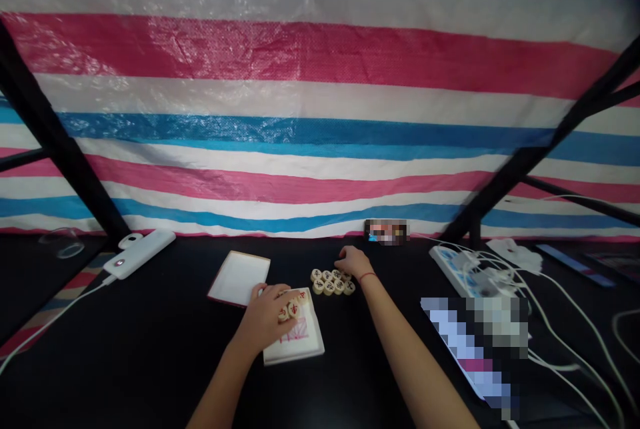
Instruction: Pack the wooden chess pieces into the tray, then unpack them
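My left hand (267,319) rests on a white box (300,342) with red markings, fingers curled around a few round wooden game pieces (293,309) with red characters. My right hand (353,261), a red string round its wrist, lies palm down with fingers bent at the far edge of a cluster of several round wooden pieces (331,282) on the black table (150,349). A flat white box lid (239,277) lies just left of the box.
A white power bank (140,252) with a cable sits at the left. A white power strip (457,269) with tangled white cables occupies the right. A striped red, white and blue tarpaulin (320,115) and black metal struts back the table.
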Demonstrator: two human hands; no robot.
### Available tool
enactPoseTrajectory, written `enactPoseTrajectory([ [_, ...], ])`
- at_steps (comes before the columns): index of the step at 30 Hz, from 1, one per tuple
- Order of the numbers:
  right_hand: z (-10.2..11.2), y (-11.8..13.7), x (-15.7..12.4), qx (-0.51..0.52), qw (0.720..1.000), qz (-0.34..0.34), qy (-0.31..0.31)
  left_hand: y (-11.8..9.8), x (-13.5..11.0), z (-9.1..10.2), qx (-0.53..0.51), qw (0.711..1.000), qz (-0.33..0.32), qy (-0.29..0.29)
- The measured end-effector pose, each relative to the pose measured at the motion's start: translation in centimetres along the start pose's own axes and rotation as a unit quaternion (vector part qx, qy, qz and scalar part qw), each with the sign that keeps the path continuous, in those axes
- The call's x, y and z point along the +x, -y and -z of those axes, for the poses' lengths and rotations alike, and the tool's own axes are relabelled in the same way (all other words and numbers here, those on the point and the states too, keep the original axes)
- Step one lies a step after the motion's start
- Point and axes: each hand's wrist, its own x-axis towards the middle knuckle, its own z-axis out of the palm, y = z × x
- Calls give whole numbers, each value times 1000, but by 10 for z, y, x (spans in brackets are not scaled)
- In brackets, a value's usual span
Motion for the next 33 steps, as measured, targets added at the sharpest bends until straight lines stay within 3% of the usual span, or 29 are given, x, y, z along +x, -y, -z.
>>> enactPoseTrajectory([
  [5,13,4,-6,70,997,20,-35,1,0,-1,0,1000,-8,-10],
  [9,11,23,-45,186,977,91,-49,0,2,0,-4,998,-26,-65],
  [12,-9,44,-86,419,896,147,11,0,3,-1,-21,994,-30,-106],
  [15,-32,62,-118,512,844,147,64,0,3,-3,-57,992,-18,-111],
  [17,-42,67,-128,541,827,134,75,0,2,-5,-84,991,-6,-108],
  [21,-44,61,-127,575,808,121,51,1,2,-4,-119,985,6,-126],
  [26,-34,41,-116,610,787,87,-23,4,2,-1,-113,982,37,-145],
  [28,-33,35,-114,604,790,92,-41,1,3,1,-89,988,29,-124],
  [33,-33,32,-113,601,791,103,-62,-21,11,3,-14,998,-53,-9],
])
